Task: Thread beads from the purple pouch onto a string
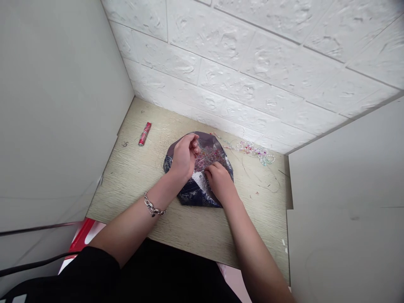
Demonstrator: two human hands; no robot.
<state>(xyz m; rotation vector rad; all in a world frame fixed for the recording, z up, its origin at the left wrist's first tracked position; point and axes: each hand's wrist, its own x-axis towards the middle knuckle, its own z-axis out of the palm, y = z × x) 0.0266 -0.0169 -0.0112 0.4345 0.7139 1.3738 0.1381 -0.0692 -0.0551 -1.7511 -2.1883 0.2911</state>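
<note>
A dark blue patterned fabric pouch or cap (pixel 193 195) rests on the wooden tabletop, its grey-lined mouth facing up. Many small pink and clear beads (pixel 208 156) lie inside it. My left hand (pixel 185 153) is over the left side of the opening, palm turned inward and fingers curled; whether it holds a bead or thread is too small to make out. At the right side of the opening, my right hand (pixel 218 179) has its thumb and fingertips pressed together low by the beads. What it pinches, if anything, is hidden.
Strings of clear, pink and pale green beads (pixel 255 152) lie by the white brick-patterned wall (pixel 217 71). On the left are a red tube (pixel 145 134) and a small metal piece (pixel 125 144). Loose threads lie on the tabletop (pixel 135 176). Pale panels flank both sides.
</note>
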